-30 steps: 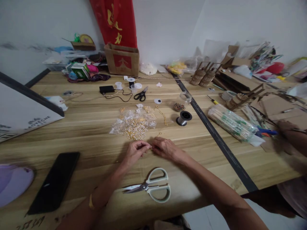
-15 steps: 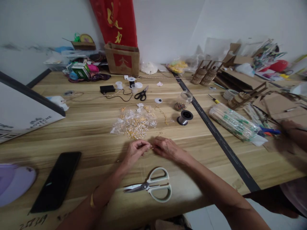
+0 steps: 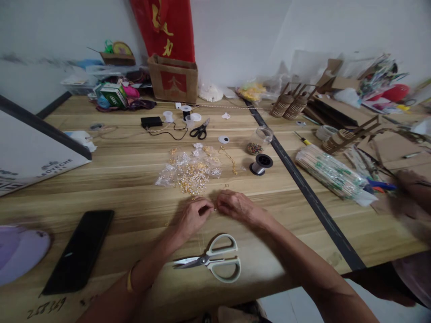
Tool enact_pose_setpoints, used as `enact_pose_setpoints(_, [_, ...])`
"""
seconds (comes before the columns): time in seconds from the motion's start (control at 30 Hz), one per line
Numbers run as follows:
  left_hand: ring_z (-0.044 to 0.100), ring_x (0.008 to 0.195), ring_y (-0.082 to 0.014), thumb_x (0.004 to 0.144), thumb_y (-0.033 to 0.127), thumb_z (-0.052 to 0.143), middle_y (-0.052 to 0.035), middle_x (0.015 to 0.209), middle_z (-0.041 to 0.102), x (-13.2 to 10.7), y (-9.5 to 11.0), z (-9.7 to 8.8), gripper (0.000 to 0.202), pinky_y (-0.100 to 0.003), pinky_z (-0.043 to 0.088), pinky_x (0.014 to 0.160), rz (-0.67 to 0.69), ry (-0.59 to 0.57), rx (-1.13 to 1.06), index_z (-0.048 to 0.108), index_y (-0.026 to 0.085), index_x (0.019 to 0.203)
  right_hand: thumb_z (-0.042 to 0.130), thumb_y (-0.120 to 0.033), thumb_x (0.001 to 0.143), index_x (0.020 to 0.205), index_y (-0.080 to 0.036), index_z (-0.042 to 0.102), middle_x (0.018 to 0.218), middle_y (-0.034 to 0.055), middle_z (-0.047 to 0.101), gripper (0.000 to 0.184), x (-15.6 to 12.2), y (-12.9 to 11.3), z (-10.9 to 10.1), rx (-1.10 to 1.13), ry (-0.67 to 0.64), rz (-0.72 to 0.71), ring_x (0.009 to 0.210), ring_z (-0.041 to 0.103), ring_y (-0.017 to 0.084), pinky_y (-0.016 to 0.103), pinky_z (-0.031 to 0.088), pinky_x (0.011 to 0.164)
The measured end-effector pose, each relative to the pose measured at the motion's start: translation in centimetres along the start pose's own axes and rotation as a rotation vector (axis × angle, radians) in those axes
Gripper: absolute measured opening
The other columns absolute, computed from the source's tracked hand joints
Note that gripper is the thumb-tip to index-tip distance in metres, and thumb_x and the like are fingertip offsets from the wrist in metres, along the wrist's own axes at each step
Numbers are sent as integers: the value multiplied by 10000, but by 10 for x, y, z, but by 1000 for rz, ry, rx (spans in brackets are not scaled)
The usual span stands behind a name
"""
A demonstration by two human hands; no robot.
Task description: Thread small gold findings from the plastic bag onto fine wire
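Note:
My left hand (image 3: 195,215) is closed in a pinch, thumb against fingers. A thin, clear thread (image 3: 201,238) runs down from under it toward the scissors. Close beside it, my right hand (image 3: 235,205) has its fingers pressed together at a tiny gold bead (image 3: 215,209); the fingers partly hide it. A small gold ring (image 3: 226,185) shows just above the right hand. White-handled scissors (image 3: 215,260) lie partly open below both hands. Beyond them spreads a pile of gold and silver jewellery findings (image 3: 193,177) and small clear bags. A gold chain (image 3: 229,158) lies behind the right hand.
Behind the pile are a wire spool (image 3: 261,164), a jar of beads (image 3: 257,146) and black scissors (image 3: 200,130). A phone (image 3: 79,251) lies at left. Bagged sticks (image 3: 332,172) lie right of the dark strip (image 3: 303,193), near another person's hand (image 3: 412,184).
My left hand has turned slightly, its knuckles now more on top. The right hand stays nearly in place, and the tiny gold bead shows between the fingertips. The view has shifted a little.

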State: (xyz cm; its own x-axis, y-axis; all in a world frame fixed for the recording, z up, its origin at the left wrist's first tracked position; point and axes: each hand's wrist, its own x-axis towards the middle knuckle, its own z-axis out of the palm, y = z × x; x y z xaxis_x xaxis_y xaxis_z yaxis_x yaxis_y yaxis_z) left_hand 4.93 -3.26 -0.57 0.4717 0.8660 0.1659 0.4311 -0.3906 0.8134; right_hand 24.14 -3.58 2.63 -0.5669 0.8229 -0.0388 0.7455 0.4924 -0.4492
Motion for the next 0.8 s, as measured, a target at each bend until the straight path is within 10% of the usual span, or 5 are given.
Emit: enact_pose_setpoints(0.8, [585,705,-169,827,125,535,-48,762,655,-4,2,-15,149,-260,429,675,85,-132,304,664,159,760,462,-247,930,913,-174,570,875,40,625,132,0,-15,0,-122,-71,124,695,554,113,227,271,587])
